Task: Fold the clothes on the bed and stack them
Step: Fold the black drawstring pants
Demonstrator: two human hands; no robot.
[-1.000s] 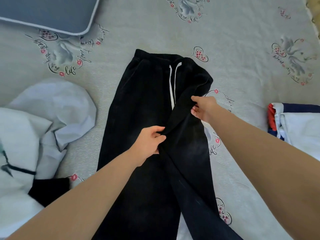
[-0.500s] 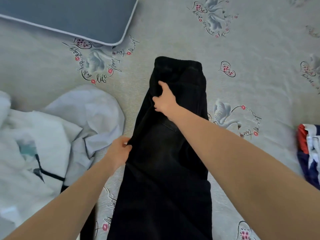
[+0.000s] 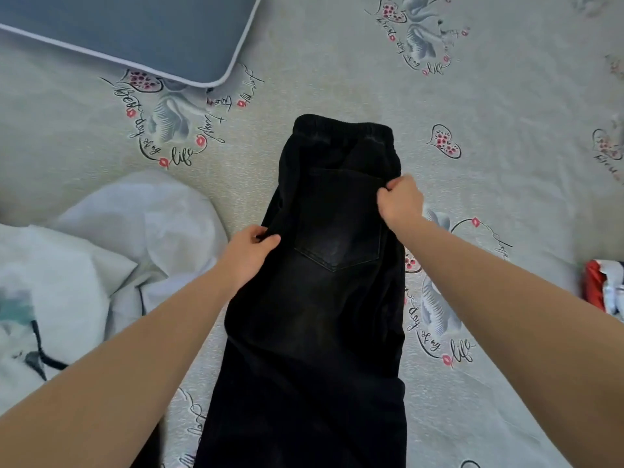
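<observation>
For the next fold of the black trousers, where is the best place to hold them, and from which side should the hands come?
Probably the elastic waistband of the black trousers, pinched at its two corners, one hand coming from each side. They lie flat, folded lengthwise, waistband at the far end, so it can be drawn toward the legs.

Trousers [image 3: 314,315] run off the bottom edge, legs unseen; pillow [image 3: 128,28] cut by the top-left corner; white heap [image 3: 84,271] cropped at left; red-and-white cloth [image 3: 604,292] barely showing at right, type unclear.
</observation>
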